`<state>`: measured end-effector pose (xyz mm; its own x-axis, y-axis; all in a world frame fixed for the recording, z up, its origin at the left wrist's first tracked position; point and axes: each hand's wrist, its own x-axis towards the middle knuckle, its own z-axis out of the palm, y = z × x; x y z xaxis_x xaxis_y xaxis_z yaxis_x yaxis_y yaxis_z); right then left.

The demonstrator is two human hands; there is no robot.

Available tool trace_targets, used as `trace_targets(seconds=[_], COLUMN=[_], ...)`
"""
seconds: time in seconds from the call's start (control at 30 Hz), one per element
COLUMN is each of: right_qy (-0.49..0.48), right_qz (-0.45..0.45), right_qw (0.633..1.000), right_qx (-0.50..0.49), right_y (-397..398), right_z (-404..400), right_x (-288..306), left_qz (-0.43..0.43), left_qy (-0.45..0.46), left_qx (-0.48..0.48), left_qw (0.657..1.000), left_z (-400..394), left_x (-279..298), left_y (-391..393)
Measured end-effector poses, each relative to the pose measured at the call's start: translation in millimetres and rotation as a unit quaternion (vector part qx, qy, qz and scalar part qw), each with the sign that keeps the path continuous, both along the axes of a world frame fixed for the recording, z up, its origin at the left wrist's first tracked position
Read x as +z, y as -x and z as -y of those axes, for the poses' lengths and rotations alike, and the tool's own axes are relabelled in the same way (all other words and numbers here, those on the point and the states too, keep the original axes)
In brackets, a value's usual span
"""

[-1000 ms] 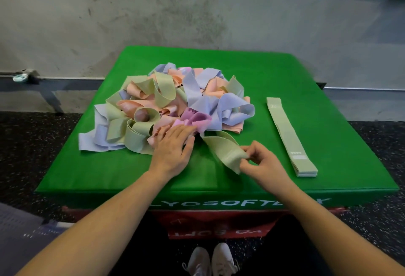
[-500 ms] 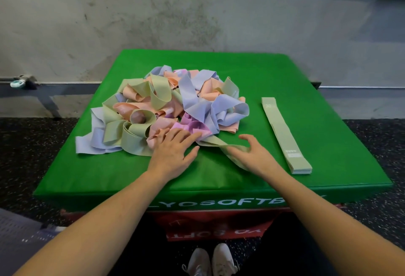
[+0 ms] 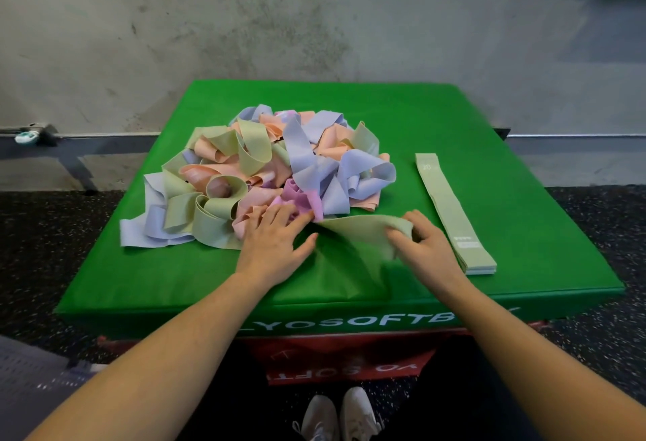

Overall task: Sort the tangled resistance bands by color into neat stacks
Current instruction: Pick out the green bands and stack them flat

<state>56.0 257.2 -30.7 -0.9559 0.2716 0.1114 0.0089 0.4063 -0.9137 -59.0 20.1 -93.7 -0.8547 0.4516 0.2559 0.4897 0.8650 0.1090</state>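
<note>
A tangled pile of resistance bands [image 3: 265,174] in pale green, peach, lavender and pink lies on the green soft box [image 3: 489,125]. My left hand [image 3: 276,241] rests flat on the pile's near edge, fingers straight on the pink bands. My right hand [image 3: 424,244] grips the end of a pale green band [image 3: 360,230] that stretches from the pile toward the right. A flat stack of pale green bands [image 3: 451,209] lies to the right of my right hand.
The green box sits on a red box [image 3: 342,367] on dark speckled floor. A concrete wall rises behind it. My shoes [image 3: 339,416] stand below the box's front edge. Bare green surface shows at the box's right and back.
My right hand has drawn the pale green band out of the pile toward the right, closer to the green stack. My left hand has stayed pressed on the pile.
</note>
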Motion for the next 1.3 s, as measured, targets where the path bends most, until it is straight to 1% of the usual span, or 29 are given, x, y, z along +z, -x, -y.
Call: trace_targets(seconds=[0.07, 0.1, 0.17, 0.2, 0.27, 0.3, 0.37, 0.4, 0.43, 0.47, 0.53, 0.6, 0.63, 0.7, 0.8, 0.83, 0.93, 0.97, 1.03, 1.1, 1.2, 1.27, 1.3], right_qy=[0.16, 0.215, 0.272, 0.305, 0.379, 0.398, 0.376, 0.357, 0.338, 0.314, 0.257, 0.199, 0.17, 0.121, 0.078, 0.056, -0.035, -0.052, -0.044, -0.001, 0.046, 0.09, 0.112], right_qz=[0.029, 0.034, 0.031, 0.035, 0.062, 0.077, 0.108, 0.119, 0.128, 0.136, 0.156, 0.167, 0.168, 0.169, 0.176, 0.18, 0.178, 0.174, 0.17, 0.162, 0.148, 0.133, 0.116], right_qw=[0.986, 0.973, 0.954, 0.943, 0.916, 0.907, 0.915, 0.923, 0.93, 0.938, 0.954, 0.965, 0.969, 0.973, 0.973, 0.974, 0.975, 0.975, 0.978, 0.981, 0.976, 0.972, 0.971], right_qx=[-0.047, -0.075, -0.12, -0.126, -0.115, -0.109, -0.097, -0.085, -0.07, -0.053, -0.011, 0.04, 0.066, 0.102, 0.125, 0.126, 0.126, 0.127, 0.117, 0.105, 0.152, 0.174, 0.174], right_y=[-1.4, -1.3, 0.1, 0.5, -0.9, -2.0, -4.6, -5.7, -7.1, -8.7, -13.2, -19.0, -21.7, -25.9, -28.4, -29.5, -34.4, -35.9, -38.4, -39.7, -43.4, -45.0, -45.1], right_z=[3.0, 3.7, 1.9, -0.4, -4.5, -7.0, -10.8, -11.3, -11.4, -11.0, -9.4, -7.2, -5.8, -3.6, -4.2, -5.6, -11.4, -13.3, -16.2, -22.1, -29.4, -32.9, -34.5], right_x=[5.1, 9.2, 18.1, 21.4, 27.5, 28.5, 29.1, 29.2, 29.5, 30.1, 33.5, 38.2, 40.5, 45.1, 52.8, 55.6, 59.9, 60.2, 63.2, 67.2, 76.9, 79.7, 78.7], left_qz=[-0.009, -0.012, -0.018, -0.021, -0.039, -0.058, -0.099, -0.103, -0.088, -0.049, 0.069, 0.168, 0.204, 0.266, 0.323, 0.327, 0.301, 0.296, 0.303, 0.337, 0.402, 0.424, 0.439], left_qy=[-0.002, -0.006, -0.025, -0.039, -0.08, -0.111, -0.175, -0.206, -0.241, -0.282, -0.36, -0.398, -0.4, -0.379, -0.361, -0.363, -0.346, -0.346, -0.363, -0.391, -0.45, -0.469, -0.482], left_qx=[-0.008, -0.012, -0.022, -0.028, -0.048, -0.062, -0.086, -0.093, -0.1, -0.115, -0.156, -0.191, -0.205, -0.226, -0.226, -0.223, -0.233, -0.233, -0.216, -0.184, -0.158, -0.156, -0.155], left_qw=[1.0, 1.0, 0.999, 0.999, 0.995, 0.99, 0.976, 0.969, 0.961, 0.951, 0.917, 0.881, 0.87, 0.857, 0.845, 0.844, 0.858, 0.859, 0.854, 0.836, 0.781, 0.759, 0.742], left_z=[0.4, 0.5, 1.0, 1.2, 2.2, 2.8, 0.8, -2.2, -7.3, -14.0, -29.9, -44.6, -51.0, -62.3, -71.8, -73.2, -73.2, -72.2, -69.9, -67.3, -63.1, -60.6, -59.2], left_x=[-1.0, -1.3, -0.8, -0.6, -0.2, 0.1, 2.8, 6.1, 10.2, 16.1, 32.4, 51.2, 59.0, 71.8, 80.8, 82.3, 85.3, 86.4, 90.2, 94.0, 98.8, 101.8, 102.7], left_y=[0.2, 0.1, -0.4, -0.6, -2.4, -3.9, -8.3, -11.8, -16.4, -22.5, -36.8, -50.7, -56.1, -64.6, -72.1, -73.4, -75.8, -76.3, -77.4, -77.2, -76.6, -77.0, -77.2])
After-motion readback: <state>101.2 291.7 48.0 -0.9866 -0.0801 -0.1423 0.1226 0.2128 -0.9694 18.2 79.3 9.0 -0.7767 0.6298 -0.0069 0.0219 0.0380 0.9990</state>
